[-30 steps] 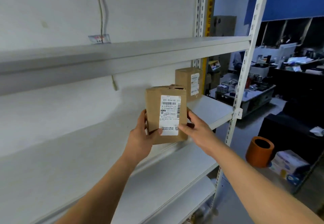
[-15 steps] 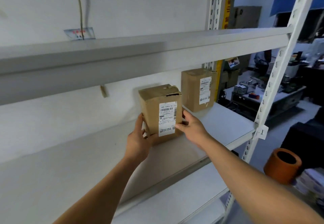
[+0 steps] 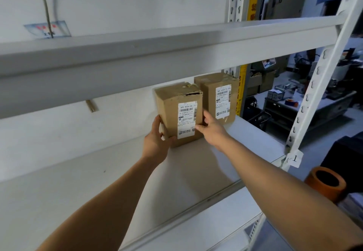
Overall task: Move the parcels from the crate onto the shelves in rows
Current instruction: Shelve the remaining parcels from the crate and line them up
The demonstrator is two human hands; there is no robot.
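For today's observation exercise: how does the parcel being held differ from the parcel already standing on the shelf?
The held parcel is gripped by the left hand and right hand; the far parcel stands untouched. The held parcel's top flap is torn and crumpled; the far parcel's looks flat. The held parcel is left of the far one. Both are upright brown cardboard with white labels on the shelf.

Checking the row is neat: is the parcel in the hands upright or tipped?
Upright. The held parcel stands tall on the shelf, label facing out, like its neighbour parcel.

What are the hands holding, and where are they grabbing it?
A brown parcel standing on the shelf. The left hand holds its lower left side; the right hand holds its lower right edge.
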